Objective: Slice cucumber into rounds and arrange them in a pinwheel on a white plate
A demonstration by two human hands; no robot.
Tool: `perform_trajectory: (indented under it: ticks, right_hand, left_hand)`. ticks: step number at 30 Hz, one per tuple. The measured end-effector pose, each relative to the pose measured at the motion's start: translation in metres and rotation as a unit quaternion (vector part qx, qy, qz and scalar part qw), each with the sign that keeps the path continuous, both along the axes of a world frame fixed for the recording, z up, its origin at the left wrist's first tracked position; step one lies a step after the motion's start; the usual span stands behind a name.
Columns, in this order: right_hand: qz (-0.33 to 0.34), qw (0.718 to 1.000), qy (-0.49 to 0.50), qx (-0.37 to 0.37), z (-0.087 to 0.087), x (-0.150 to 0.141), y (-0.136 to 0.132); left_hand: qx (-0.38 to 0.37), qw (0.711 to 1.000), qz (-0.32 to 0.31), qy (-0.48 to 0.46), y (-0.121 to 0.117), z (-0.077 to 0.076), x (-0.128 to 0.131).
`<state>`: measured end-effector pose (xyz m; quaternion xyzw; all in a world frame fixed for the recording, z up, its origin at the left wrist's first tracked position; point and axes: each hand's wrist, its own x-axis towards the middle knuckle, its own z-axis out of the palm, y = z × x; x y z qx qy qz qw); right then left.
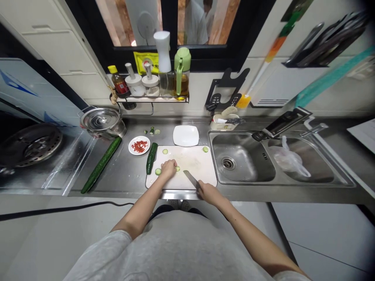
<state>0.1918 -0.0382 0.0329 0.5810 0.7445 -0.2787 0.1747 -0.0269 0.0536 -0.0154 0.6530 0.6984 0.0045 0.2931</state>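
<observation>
My right hand (207, 191) grips the handle of a kitchen knife (191, 178), its blade pointing up and left over the white cutting board (193, 156). My left hand (169, 169) is closed low on the board, fingers curled at a small cucumber piece (177, 168), partly hidden by them. Left of that hand lies a cucumber slice (158, 171). Other slices rest near the board's top left (165, 151) and top right (205, 149). Along the board's left edge lies a cut length of cucumber (151, 158).
A plate of chopped red pieces (131, 149), a white dish (185, 135) and cucumber scraps (152, 130) sit behind the board. A whole cucumber (101, 165) and lidded pot (103, 121) stand left. Right is a double sink (243, 156) with a plastic bag (290, 158).
</observation>
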Motion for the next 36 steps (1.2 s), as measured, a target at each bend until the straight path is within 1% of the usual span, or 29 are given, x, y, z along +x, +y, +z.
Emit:
perform_trajectory:
  ticks: [4, 9, 11, 14, 18, 22, 25, 29, 31, 36]
  right_hand:
    - [-0.021, 1.0, -0.006, 0.005, -0.006, 0.008, -0.002]
    - [-0.027, 0.999, -0.011, 0.014, -0.008, 0.011, -0.002]
    - [-0.026, 0.999, -0.012, 0.015, -0.007, 0.011, -0.001]
    - [-0.024, 1.0, -0.011, 0.017, -0.007, 0.011, 0.001]
    - [-0.018, 1.0, -0.017, 0.018, -0.011, 0.012, 0.003]
    - [-0.006, 1.0, -0.017, 0.024, -0.014, 0.012, 0.006]
    - [0.0, 1.0, -0.022, 0.021, -0.013, 0.011, 0.008]
    - [0.003, 0.999, -0.031, 0.018, -0.01, 0.009, 0.01]
    - [0.001, 0.999, -0.034, 0.018, -0.008, 0.009, 0.01]
    - [-0.003, 0.999, -0.039, 0.015, -0.005, 0.008, 0.01]
  left_hand:
    - [-0.012, 0.999, 0.021, -0.034, -0.001, 0.005, 0.0]
    - [-0.002, 0.997, 0.046, -0.054, -0.007, 0.02, -0.006]
    - [0.01, 0.996, 0.051, -0.07, -0.011, 0.026, -0.015]
    - [0.023, 0.994, 0.066, -0.089, -0.018, 0.032, -0.036]
    - [0.016, 0.99, 0.114, -0.077, -0.026, 0.031, -0.066]
    - [0.025, 0.989, 0.146, -0.031, -0.031, 0.027, -0.082]
    - [0.034, 0.99, 0.133, 0.008, -0.034, 0.027, -0.083]
    - [0.072, 0.991, 0.077, 0.077, -0.041, 0.029, -0.08]
    - [0.087, 0.99, 0.06, 0.096, -0.044, 0.03, -0.079]
    - [0.068, 0.989, 0.041, 0.127, -0.047, 0.03, -0.08]
